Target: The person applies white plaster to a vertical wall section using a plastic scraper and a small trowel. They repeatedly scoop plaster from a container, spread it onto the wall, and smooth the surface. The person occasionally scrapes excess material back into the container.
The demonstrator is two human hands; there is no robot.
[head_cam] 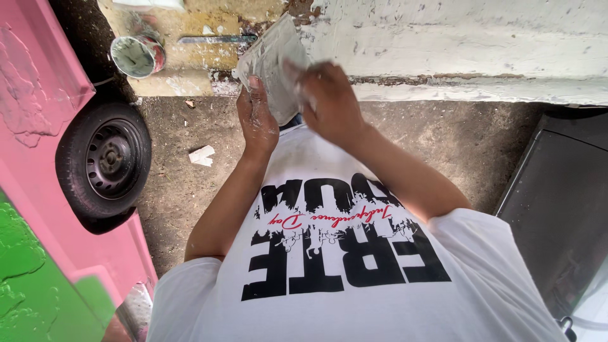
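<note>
While a pink car body (38, 126) and its black wheel (104, 158) fill the left, the left hand (256, 120) grips a putty-smeared flat board (273, 63), fingers closed on its edge; the right hand (332, 104), blurred, presses against the board below a white wall (456, 44).

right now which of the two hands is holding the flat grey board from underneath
The left hand: it grips the flat grey board at its lower edge, thumb on its face. The right hand lies over the board's front, blurred.
</note>
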